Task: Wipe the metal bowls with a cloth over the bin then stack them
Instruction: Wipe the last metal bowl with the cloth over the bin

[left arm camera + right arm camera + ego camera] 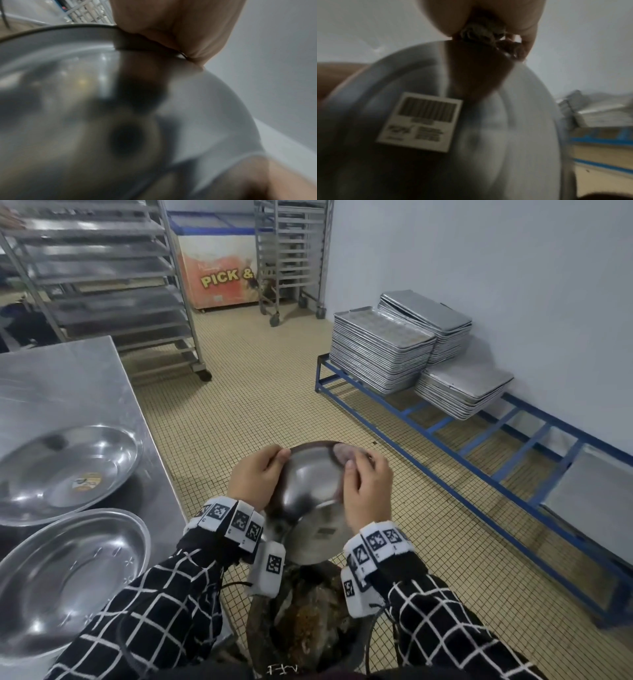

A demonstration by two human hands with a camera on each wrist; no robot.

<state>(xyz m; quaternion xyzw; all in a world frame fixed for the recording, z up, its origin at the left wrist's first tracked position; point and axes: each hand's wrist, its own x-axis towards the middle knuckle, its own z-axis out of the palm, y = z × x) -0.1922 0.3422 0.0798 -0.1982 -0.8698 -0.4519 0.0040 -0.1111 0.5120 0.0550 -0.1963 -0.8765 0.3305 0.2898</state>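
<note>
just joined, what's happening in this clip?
A person is wiping a metal bowl held over a bin of food waste on the tiled floor. The left hand grips the bowl's rim, with the bowl's base turned toward the person. The right hand holds a cloth at the far rim. Two more metal bowls sit side by side on the steel table at the left, not yet stacked.

Tiled floor (260, 405), white wall (513, 268), steel racks (102, 278), stacked trays (380, 350)
</note>
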